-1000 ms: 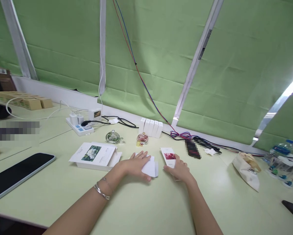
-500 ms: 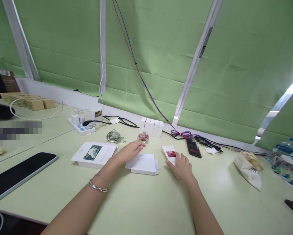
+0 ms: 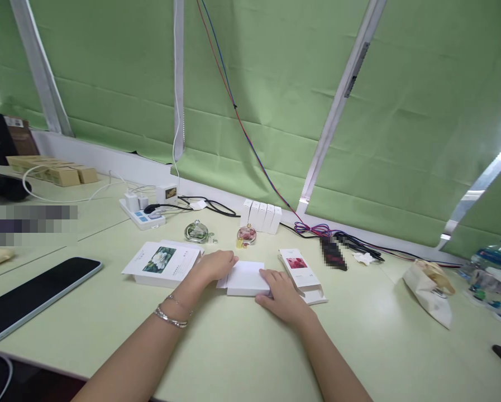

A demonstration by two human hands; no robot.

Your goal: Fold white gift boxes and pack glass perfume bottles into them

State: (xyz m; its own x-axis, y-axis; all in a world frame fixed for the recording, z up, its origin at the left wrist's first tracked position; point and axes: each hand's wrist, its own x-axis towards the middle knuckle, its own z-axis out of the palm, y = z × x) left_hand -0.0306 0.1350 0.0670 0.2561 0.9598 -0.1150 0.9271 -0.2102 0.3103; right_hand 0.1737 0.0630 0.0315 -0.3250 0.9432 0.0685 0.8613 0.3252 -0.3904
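A plain white paper box (image 3: 246, 282) lies on the table with flaps out at its ends. My left hand (image 3: 216, 267) is at its left end, fingers drawn together on the edge. My right hand (image 3: 281, 293) grips the opposite end, thumb in front and fingers on top. To the right lies a white carton with a pink flower picture (image 3: 297, 263), its near end open. Left of my left hand rests a larger white carton with a white flower picture (image 3: 158, 261). Behind stand a round pink flower bottle (image 3: 247, 234), a small yellow piece (image 3: 239, 244), and a green flower bottle (image 3: 196, 231).
Several small white boxes (image 3: 261, 216) stand against the wall. A power strip (image 3: 143, 216) with plugs is at the back left. A large phone-like device (image 3: 41, 301) lies at left. To the right are bundled cables (image 3: 353, 245) and a cloth pouch (image 3: 428, 293).
My right hand has left the pink flower carton and come left to the white box. My left hand has drawn back from the pink bottle to the box's left end.
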